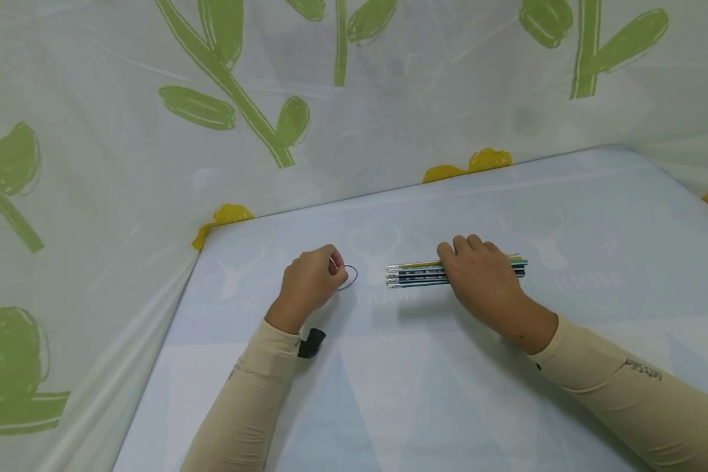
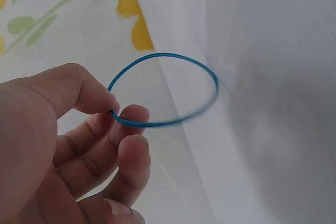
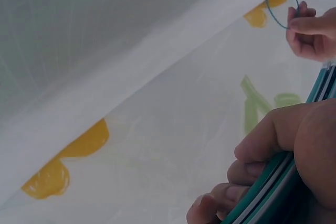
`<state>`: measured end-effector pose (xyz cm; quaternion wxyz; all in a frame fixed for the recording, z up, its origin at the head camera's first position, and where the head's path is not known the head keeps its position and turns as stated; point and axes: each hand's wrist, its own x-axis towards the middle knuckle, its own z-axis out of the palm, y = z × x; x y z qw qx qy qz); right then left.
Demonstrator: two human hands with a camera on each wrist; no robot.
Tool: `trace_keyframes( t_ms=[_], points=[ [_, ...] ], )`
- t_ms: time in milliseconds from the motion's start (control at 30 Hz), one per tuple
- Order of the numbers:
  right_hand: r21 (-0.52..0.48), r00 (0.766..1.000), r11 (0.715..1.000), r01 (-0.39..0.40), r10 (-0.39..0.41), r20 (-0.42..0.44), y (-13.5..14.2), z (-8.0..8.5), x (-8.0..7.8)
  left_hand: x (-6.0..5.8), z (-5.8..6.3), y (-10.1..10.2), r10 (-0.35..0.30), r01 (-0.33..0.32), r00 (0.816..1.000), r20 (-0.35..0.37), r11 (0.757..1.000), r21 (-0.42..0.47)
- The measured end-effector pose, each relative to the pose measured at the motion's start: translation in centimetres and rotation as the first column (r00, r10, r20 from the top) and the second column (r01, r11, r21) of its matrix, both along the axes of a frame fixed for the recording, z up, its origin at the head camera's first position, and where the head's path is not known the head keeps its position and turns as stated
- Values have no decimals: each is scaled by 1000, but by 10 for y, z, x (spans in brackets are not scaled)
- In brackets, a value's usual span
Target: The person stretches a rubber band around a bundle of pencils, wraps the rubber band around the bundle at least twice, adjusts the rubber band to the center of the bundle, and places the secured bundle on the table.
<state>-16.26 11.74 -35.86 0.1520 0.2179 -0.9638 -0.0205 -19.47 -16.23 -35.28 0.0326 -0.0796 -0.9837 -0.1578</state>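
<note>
Between thumb and index finger, my left hand (image 1: 311,283) pinches a thin blue rubber band (image 2: 164,54), which hangs as an open loop to the right of the fingertips. My right hand (image 1: 485,282) grips a bundle of pencils (image 1: 415,275) from above, fingers wrapped round its middle. The pencils lie roughly side by side, dark blue, teal and yellow, with their silvery ends pointing left toward the loop. A gap separates the band from those ends in the head view. In the right wrist view, the loop (image 3: 267,6) shows beyond the pencil bundle (image 3: 268,190).
A pale table cover (image 1: 389,393) with faint deer-head prints and blue triangles lies under both hands. Behind it hangs a whitish curtain (image 1: 401,105) with green leaves and yellow shapes. A small black object (image 1: 311,343) sits at the left wrist by the sleeve's cuff.
</note>
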Motion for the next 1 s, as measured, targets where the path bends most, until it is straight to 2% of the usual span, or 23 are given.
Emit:
trace_keyframes(
  t_ms=[167,467,633,1000],
  points=[
    [-6,1000,1000,-15,15,3,-1,-3,2,6,4,11,-38,38,999,-16,999,7],
    [-1,1000,1000,-16,16,1,-3,-3,3,14,9,28,-81,85,992,-101,996,32],
    [5,1000,1000,-15,15,4,-4,-3,3,16,9,34,-89,101,985,-150,992,72],
    [27,1000,999,-18,17,19,-6,-4,4,25,10,45,-127,156,971,-202,978,136]
  ],
)
